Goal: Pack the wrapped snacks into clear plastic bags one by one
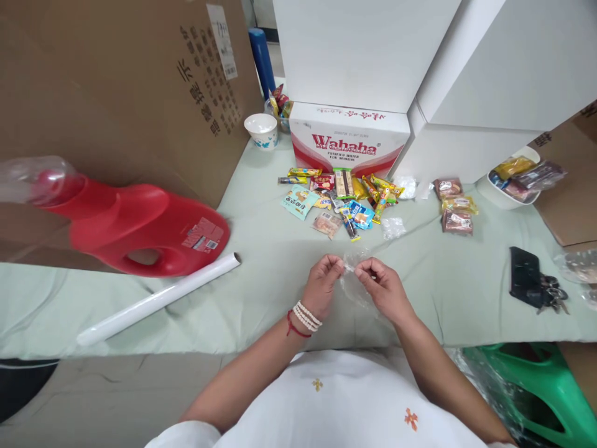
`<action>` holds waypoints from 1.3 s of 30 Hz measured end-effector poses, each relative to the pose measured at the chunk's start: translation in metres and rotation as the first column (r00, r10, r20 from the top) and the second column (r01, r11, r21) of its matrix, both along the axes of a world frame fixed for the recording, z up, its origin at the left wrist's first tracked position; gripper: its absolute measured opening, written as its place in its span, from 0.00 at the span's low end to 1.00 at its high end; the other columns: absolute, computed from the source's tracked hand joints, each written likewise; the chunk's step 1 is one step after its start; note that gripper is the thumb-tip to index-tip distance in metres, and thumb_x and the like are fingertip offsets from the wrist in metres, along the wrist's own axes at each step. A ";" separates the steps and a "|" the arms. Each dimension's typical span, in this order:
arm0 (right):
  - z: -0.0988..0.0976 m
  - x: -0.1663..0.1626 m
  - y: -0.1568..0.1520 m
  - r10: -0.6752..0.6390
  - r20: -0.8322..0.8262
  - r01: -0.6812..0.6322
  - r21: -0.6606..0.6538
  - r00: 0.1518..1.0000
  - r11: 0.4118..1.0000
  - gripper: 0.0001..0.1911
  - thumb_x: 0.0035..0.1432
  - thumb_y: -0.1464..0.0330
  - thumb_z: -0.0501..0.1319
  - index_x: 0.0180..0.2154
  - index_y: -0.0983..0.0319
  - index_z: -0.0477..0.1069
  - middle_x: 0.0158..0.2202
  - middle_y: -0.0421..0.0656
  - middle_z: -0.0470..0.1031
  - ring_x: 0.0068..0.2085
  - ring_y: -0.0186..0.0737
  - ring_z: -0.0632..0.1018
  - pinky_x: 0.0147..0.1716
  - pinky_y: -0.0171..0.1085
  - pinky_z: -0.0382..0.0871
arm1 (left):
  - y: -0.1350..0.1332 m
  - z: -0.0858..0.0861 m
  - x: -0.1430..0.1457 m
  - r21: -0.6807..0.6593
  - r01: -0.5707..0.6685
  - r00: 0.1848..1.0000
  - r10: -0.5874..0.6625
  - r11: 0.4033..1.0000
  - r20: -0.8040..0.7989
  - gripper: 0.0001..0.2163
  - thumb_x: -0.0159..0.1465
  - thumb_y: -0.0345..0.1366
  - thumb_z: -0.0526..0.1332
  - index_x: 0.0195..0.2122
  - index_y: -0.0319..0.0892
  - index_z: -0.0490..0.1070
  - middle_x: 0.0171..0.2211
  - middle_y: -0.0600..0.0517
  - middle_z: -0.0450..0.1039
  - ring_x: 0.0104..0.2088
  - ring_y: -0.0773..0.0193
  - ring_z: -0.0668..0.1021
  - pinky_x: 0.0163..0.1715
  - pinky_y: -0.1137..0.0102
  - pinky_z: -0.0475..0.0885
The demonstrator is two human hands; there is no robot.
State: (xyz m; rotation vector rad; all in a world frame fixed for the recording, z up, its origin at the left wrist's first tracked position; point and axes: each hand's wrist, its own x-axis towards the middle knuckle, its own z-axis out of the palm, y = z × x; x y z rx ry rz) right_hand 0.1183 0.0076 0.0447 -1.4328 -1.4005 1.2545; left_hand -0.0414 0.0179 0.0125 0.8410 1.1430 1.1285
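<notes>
Both my hands meet at the middle of the table over a clear plastic bag. My left hand pinches the bag's top edge with closed fingers; it wears a bead bracelet and a red string. My right hand pinches the same edge from the other side. The bag hangs crumpled between and below the hands. A heap of small snack packets lies beyond the hands on the pale green tablecloth.
A red detergent jug lies on its side at left beside a white rolled tube. A Wahaha carton, white boxes, a paper cup, a bowl of snacks, a phone with keys and a green stool surround.
</notes>
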 end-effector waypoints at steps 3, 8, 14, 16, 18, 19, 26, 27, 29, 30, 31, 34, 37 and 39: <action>0.003 0.003 0.007 -0.009 0.030 0.007 0.050 1.000 0.999 0.20 0.64 0.50 0.61 0.33 0.60 0.74 0.29 0.40 0.70 0.29 0.35 0.67 0.28 0.34 0.62 | 0.002 0.007 0.002 0.049 -0.005 0.996 0.009 0.999 -0.086 0.19 0.61 0.54 0.66 0.32 0.42 0.69 0.28 0.56 0.67 0.31 0.67 0.68 0.36 0.71 0.66; 0.006 0.006 0.019 0.018 0.029 -0.020 0.079 0.999 0.997 0.18 0.62 0.51 0.64 0.35 0.59 0.77 0.31 0.40 0.71 0.29 0.36 0.68 0.30 0.35 0.63 | 0.002 0.012 0.008 0.147 0.064 0.983 -0.036 0.987 -0.180 0.18 0.64 0.53 0.64 0.33 0.42 0.71 0.30 0.53 0.71 0.33 0.64 0.71 0.37 0.70 0.67; -0.003 0.006 0.021 0.004 -0.163 -0.015 -0.069 0.987 0.997 0.18 0.60 0.51 0.66 0.31 0.60 0.74 0.25 0.37 0.65 0.26 0.33 0.63 0.26 0.33 0.57 | 0.003 0.010 0.014 0.136 0.075 0.984 -0.051 0.988 -0.171 0.19 0.65 0.55 0.63 0.33 0.43 0.69 0.30 0.54 0.69 0.32 0.65 0.69 0.36 0.70 0.66; -0.009 0.008 0.020 -0.022 -0.206 -0.004 -0.121 0.978 0.993 0.19 0.60 0.50 0.66 0.32 0.60 0.72 0.24 0.35 0.62 0.24 0.32 0.59 0.24 0.33 0.54 | 0.004 0.008 0.013 0.119 0.065 0.985 -0.044 0.991 -0.168 0.19 0.65 0.55 0.62 0.33 0.43 0.68 0.29 0.55 0.67 0.32 0.65 0.68 0.36 0.70 0.65; -0.015 0.011 0.020 -0.054 -0.216 0.025 -0.133 0.975 0.991 0.19 0.61 0.50 0.65 0.32 0.59 0.71 0.23 0.34 0.59 0.24 0.32 0.57 0.24 0.33 0.52 | 0.005 0.007 0.011 0.100 0.041 0.985 -0.023 0.994 -0.172 0.19 0.66 0.55 0.61 0.33 0.43 0.67 0.29 0.56 0.65 0.32 0.65 0.67 0.36 0.70 0.64; -0.016 0.013 0.020 -0.065 -0.206 0.041 -0.120 0.976 0.992 0.18 0.62 0.51 0.65 0.32 0.59 0.71 0.22 0.34 0.59 0.24 0.32 0.57 0.24 0.33 0.52 | 0.006 0.007 0.010 0.092 0.036 0.985 -0.020 0.995 -0.170 0.19 0.66 0.55 0.61 0.33 0.43 0.66 0.29 0.56 0.64 0.32 0.65 0.67 0.36 0.70 0.64; -0.010 0.017 0.016 0.059 0.129 -0.083 0.185 0.990 0.979 0.11 0.67 0.60 0.63 0.34 0.59 0.76 0.29 0.39 0.68 0.29 0.35 0.67 0.29 0.35 0.60 | 0.012 0.007 0.011 0.002 0.174 0.985 -0.174 0.985 -0.011 0.20 0.62 0.54 0.66 0.36 0.41 0.70 0.32 0.54 0.68 0.33 0.66 0.69 0.39 0.70 0.66; -0.010 0.015 0.014 0.063 0.160 -0.098 0.222 0.985 0.970 0.10 0.67 0.61 0.63 0.34 0.59 0.76 0.29 0.39 0.69 0.29 0.35 0.68 0.30 0.35 0.61 | 0.012 0.006 0.012 -0.007 0.180 0.984 -0.181 0.984 -0.007 0.20 0.61 0.54 0.67 0.34 0.41 0.70 0.30 0.55 0.68 0.33 0.66 0.69 0.38 0.70 0.66; -0.010 0.013 0.010 0.066 0.198 -0.121 0.278 0.978 0.953 0.08 0.68 0.64 0.62 0.35 0.58 0.76 0.30 0.39 0.71 0.30 0.35 0.69 0.31 0.35 0.62 | 0.011 0.004 0.012 -0.012 0.169 0.986 -0.169 0.986 -0.004 0.20 0.61 0.53 0.68 0.31 0.41 0.69 0.28 0.56 0.66 0.31 0.67 0.68 0.37 0.71 0.65; -0.010 0.013 0.008 0.076 0.206 -0.137 0.298 0.976 0.945 0.07 0.68 0.65 0.62 0.36 0.58 0.76 0.31 0.39 0.71 0.30 0.35 0.70 0.31 0.35 0.62 | 0.010 0.003 0.011 -0.007 0.157 0.988 -0.157 0.988 0.006 0.19 0.61 0.53 0.68 0.30 0.41 0.69 0.28 0.56 0.67 0.31 0.67 0.68 0.37 0.71 0.65; -0.009 0.013 0.006 0.092 0.207 -0.155 0.312 0.974 0.937 0.06 0.68 0.65 0.62 0.37 0.58 0.76 0.31 0.40 0.72 0.31 0.35 0.70 0.31 0.35 0.62 | 0.009 0.002 0.010 -0.001 0.147 0.989 -0.147 0.989 0.027 0.19 0.61 0.52 0.69 0.30 0.41 0.69 0.29 0.56 0.68 0.33 0.67 0.69 0.38 0.70 0.66; -0.003 0.023 0.005 0.063 0.185 -0.124 0.336 0.981 0.934 0.06 0.68 0.66 0.62 0.36 0.59 0.75 0.33 0.40 0.72 0.32 0.35 0.71 0.32 0.35 0.62 | 0.007 0.001 0.002 -0.024 0.147 0.975 -0.141 0.989 0.169 0.17 0.61 0.50 0.69 0.31 0.41 0.70 0.37 0.51 0.74 0.39 0.64 0.74 0.44 0.68 0.70; 0.003 0.043 0.010 -0.169 0.171 0.108 0.317 0.971 0.942 0.09 0.69 0.65 0.62 0.34 0.59 0.73 0.31 0.39 0.70 0.32 0.35 0.70 0.33 0.35 0.62 | 0.008 0.002 -0.007 -0.102 0.151 0.942 -0.112 0.983 0.316 0.16 0.61 0.47 0.71 0.32 0.41 0.69 0.42 0.49 0.76 0.45 0.59 0.78 0.47 0.63 0.74; 0.003 0.055 0.015 -0.262 0.178 0.207 0.280 0.949 0.938 0.09 0.68 0.63 0.63 0.34 0.58 0.74 0.30 0.38 0.68 0.31 0.35 0.68 0.32 0.35 0.61 | 0.010 0.003 -0.012 -0.132 0.135 0.931 -0.081 0.982 0.356 0.16 0.60 0.46 0.71 0.32 0.42 0.69 0.43 0.49 0.76 0.46 0.57 0.79 0.46 0.61 0.75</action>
